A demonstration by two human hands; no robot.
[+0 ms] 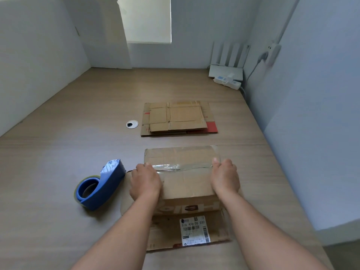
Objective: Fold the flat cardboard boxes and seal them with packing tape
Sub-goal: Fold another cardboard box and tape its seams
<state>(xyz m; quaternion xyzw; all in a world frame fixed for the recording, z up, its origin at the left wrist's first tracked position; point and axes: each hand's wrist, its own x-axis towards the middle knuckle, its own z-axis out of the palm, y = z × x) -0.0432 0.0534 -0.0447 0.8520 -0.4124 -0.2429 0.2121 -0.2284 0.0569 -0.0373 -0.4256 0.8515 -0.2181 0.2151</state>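
Note:
A folded brown cardboard box point(183, 178) stands on the wooden table near me, a strip of clear tape across the seam of its top flaps. My left hand point(145, 182) grips the box's left top edge and my right hand point(225, 178) grips its right top edge, thumbs on the tape ends. Open flaps with a white shipping label point(194, 229) lie flat toward me. A blue tape dispenser point(101, 185) rests on the table left of the box, apart from my hands. A stack of flat cardboard boxes point(177, 118) lies farther back.
A round cable grommet point(132, 124) sits in the table left of the flat stack. A white power strip point(228, 81) and a white router with antennas point(227, 59) stand at the back right corner. Walls close in on the left, back and right.

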